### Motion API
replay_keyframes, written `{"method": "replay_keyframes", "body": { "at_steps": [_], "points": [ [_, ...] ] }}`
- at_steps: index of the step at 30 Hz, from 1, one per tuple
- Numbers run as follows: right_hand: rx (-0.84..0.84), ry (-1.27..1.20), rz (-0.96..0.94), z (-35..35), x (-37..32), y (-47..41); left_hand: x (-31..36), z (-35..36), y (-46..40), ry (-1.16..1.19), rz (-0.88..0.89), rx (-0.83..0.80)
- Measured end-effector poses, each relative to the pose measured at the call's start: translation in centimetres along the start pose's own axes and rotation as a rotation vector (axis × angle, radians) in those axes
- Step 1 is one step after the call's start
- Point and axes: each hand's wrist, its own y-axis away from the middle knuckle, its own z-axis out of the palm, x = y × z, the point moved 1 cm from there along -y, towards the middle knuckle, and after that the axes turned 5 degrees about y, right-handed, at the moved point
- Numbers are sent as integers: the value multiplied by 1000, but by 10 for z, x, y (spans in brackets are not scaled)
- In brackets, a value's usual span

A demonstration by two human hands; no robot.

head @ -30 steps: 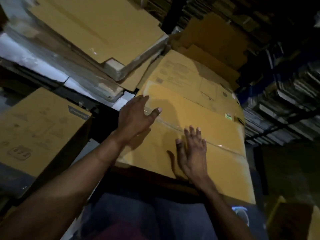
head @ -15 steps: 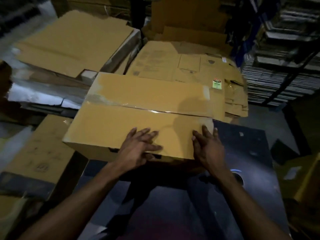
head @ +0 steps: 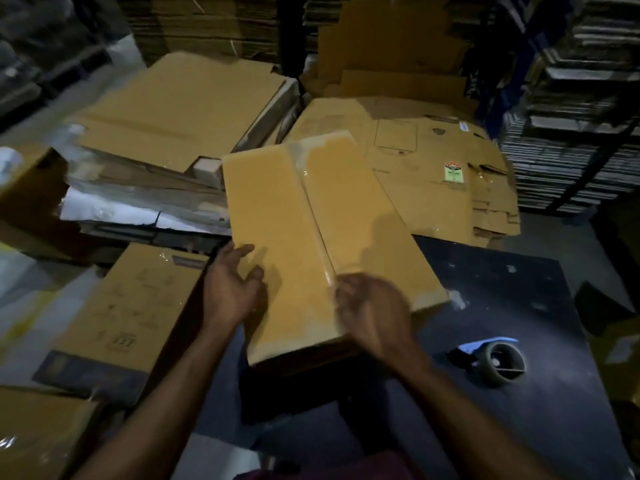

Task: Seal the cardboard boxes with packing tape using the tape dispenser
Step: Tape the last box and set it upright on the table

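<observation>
A brown cardboard box [head: 294, 216] lies on the dark table [head: 519, 278], its long side pointing away from me, with clear tape along its centre seam. My left hand [head: 232, 285] rests on the box's near left edge, fingers spread and relaxed. My right hand [head: 374, 313] is blurred at the near end of the seam, over the box's near right corner; its fingers look loosely bent and I cannot tell whether they hold the edge. A tape dispenser [head: 498, 362] with a roll lies on the table to the right, apart from both hands.
A sealed printed box [head: 131, 306] stands left of the table. Flattened cardboard sheets [head: 426, 168] are piled behind and a stack [head: 180, 109] lies at the back left. Shelving with stacked material [head: 581, 109] fills the right side.
The box has been turned about a quarter turn, so its taped seam now runs away from me instead of across. Both hands moved with it to its near end.
</observation>
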Motion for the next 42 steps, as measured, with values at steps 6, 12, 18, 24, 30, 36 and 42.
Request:
{"method": "replay_keyframes", "body": {
  "at_steps": [6, 12, 18, 24, 30, 36, 42],
  "points": [
    [17, 342, 318, 0, 86, -17, -15, 14, 81, 94, -100, -174],
    [63, 264, 275, 16, 101, 25, -25, 21, 52, 10, -6, -174],
    [6, 86, 318, -13, 118, 12, -5, 39, 35, -270, 151, -211],
    [-29, 59, 379, -49, 237, 30, 42, 89, 74, -319, 342, -173],
    [-526, 315, 297, -32, 359, 39, 78, 157, 109, -365, 412, -166],
    [-560, 405, 136, -10, 371, 33, 85, 179, 113, -456, 348, -143],
    [-487, 295, 82, -15, 366, 61, 96, 179, 152, -169, 390, -36]
  ]
}}
